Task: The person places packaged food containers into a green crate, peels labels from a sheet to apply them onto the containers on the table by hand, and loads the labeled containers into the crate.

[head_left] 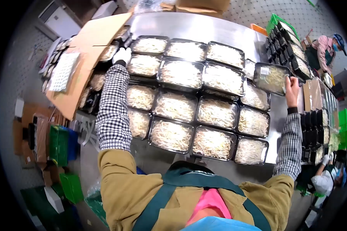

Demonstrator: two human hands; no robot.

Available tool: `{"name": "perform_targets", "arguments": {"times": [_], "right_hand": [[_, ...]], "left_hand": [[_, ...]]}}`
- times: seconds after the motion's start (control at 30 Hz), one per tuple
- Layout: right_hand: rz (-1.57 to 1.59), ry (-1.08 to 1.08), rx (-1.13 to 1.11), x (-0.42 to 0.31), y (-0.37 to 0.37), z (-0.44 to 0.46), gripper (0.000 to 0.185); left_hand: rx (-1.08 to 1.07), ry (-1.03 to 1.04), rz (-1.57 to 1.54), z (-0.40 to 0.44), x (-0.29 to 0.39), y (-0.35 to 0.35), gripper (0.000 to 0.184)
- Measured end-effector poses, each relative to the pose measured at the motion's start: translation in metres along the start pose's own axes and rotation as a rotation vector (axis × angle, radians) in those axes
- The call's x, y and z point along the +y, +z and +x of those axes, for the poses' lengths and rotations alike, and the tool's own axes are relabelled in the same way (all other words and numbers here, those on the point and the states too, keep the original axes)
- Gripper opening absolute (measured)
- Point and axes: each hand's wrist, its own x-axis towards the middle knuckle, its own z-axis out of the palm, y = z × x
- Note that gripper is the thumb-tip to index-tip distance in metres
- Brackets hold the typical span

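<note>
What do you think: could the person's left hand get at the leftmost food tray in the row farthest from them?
Yes, probably: the left hand is right beside that tray, with nothing visibly stacked on it. The cardboard lies on the hand's other side.

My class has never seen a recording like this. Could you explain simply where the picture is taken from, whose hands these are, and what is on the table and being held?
There is no robot here: a person works with their own two hands. The single picture comes from a camera worn on that person's head, looking forward and down, so their chest and sleeves show too.

On the shiny metal table lie rows of black trays filled with pale strands, perhaps bean sprouts. The right hand holds a labelled tray by its edge. The left hand, apparently gloved, is beside the trays near an opened cardboard sheet; whether it grips anything is unclear. Two other people show at the right.
</note>
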Motion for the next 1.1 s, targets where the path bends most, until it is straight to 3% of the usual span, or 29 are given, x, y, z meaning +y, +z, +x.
{"name": "perform_targets", "arguments": {"times": [0.07, 0.17, 0.2, 0.23, 0.27, 0.3, 0.4, 0.43, 0.47, 0.5, 0.53, 0.57, 0.6, 0.63, 0.67, 0.7, 0.73, 0.77, 0.8, 0.83, 0.87, 0.9, 0.93, 0.97, 1.03, 1.07, 1.1], "right_hand": [[-0.125, -0.159, -0.026, -0.072, -0.037, -0.034, 0.016], [0.054, 0.042, -0.203, -0.107, -0.064, -0.078, 0.011], [0.11, 0.089, -0.257, -0.123, -0.058, -0.092, 0.011], [0.182, 0.268, -0.33, -0.142, -0.049, -0.105, 0.011], [0.269, 0.311, -0.35, -0.136, -0.031, -0.12, 0.011], [0.278, 0.224, -0.407, -0.142, -0.013, -0.13, 0.012], [0.68, 0.495, -0.526, -0.132, 0.044, -0.165, 0.013], [0.621, 0.519, -0.57, -0.13, 0.053, -0.166, 0.016], [0.56, 0.54, -0.62, -0.128, 0.061, -0.165, 0.019], [0.438, 0.4, -0.549, -0.113, 0.074, -0.165, 0.026], [0.319, 0.252, -0.479, -0.105, 0.084, -0.161, 0.033], [0.166, 0.351, -0.434, -0.127, 0.083, -0.147, 0.047], [0.136, 0.308, -0.384, -0.115, 0.094, -0.138, 0.054], [-0.003, 0.186, -0.371, -0.089, 0.111, -0.125, 0.054], [0.011, 0.241, -0.452, -0.103, 0.112, -0.118, 0.049], [-0.219, -0.365, -0.461, -0.026, 0.134, -0.114, 0.04], [-0.656, -0.497, -0.622, 0.01, 0.158, -0.105, 0.037], [-0.589, -0.872, -0.232, 0.075, 0.193, -0.101, 0.034], [-0.776, -0.74, -0.397, 0.05, 0.189, -0.094, 0.036], [-0.971, -0.618, -0.57, 0.024, 0.184, -0.086, 0.038], [-1.236, -0.85, -0.519, 0.056, 0.2, -0.055, 0.036], [-1.485, -1.095, -0.409, 0.088, 0.215, -0.026, 0.033], [-1.074, -0.543, -0.494, 0.028, 0.185, -0.034, 0.025], [-0.592, -0.104, -0.352, -0.037, 0.155, -0.04, 0.027], [-0.101, -0.26, -0.32, -0.111, 0.13, -0.032, 0.027], [-0.306, -0.702, -0.09, -0.121, 0.126, -0.017, 0.027], [-0.403, -0.748, -0.11, -0.188, 0.113, -0.041, 0.027]], "left_hand": [[0.022, -0.06, 0.052, -0.004, 0.031, -0.019, 0.058], [0.156, 0.025, 0.147, -0.006, 0.053, -0.005, 0.059], [0.093, 0.006, 0.06, -0.001, 0.053, 0.005, 0.059], [0.081, -0.043, -0.042, 0.018, 0.042, 0.026, 0.059], [0.072, -0.099, -0.145, 0.034, 0.033, 0.043, 0.059], [0.103, -0.084, -0.21, 0.032, 0.029, 0.039, 0.061], [0.092, 0.088, -0.203, 0.076, -0.017, 0.063, 0.056], [0.086, 0.165, -0.218, 0.067, -0.016, 0.044, 0.052], [0.219, 0.19, -0.305, 0.053, -0.016, 0.027, 0.05], [0.351, 0.225, -0.385, 0.039, -0.015, 0.01, 0.049], [0.34, 0.145, -0.3, -0.009, 0.007, -0.04, 0.049], [0.412, 0.158, -0.203, -0.043, 0.014, -0.071, 0.047], [0.409, 0.313, 0.05, -0.089, 0.016, -0.105, 0.045], [0.614, 0.431, 0.266, -0.126, 0.013, -0.126, 0.025], [0.702, 0.426, 0.269, -0.144, -0.008, -0.134, 0.024], [0.791, 0.419, 0.269, -0.162, -0.028, -0.143, 0.026], [0.947, 0.242, 0.08, -0.213, -0.018, -0.16, 0.043], [0.967, 0.279, 0.053, -0.25, -0.04, -0.169, 0.036], [1.075, 0.155, -0.006, -0.283, -0.058, -0.173, 0.041], [1.051, 0.075, -0.092, -0.318, -0.08, -0.18, 0.031], [0.961, 0.072, -0.019, -0.357, -0.108, -0.181, 0.023], [1.013, -0.032, -0.156, -0.389, -0.132, -0.176, 0.024], [1.074, -0.119, -0.302, -0.422, -0.158, -0.167, 0.025], [1.036, -0.24, -0.378, -0.453, -0.176, -0.138, 0.023], [1.098, -0.442, -0.489, -0.528, -0.224, -0.124, 0.022], [1.157, -0.537, -0.425, -0.566, -0.254, -0.113, 0.021], [1.181, -0.667, -0.414, -0.602, -0.287, -0.096, 0.02]]}}
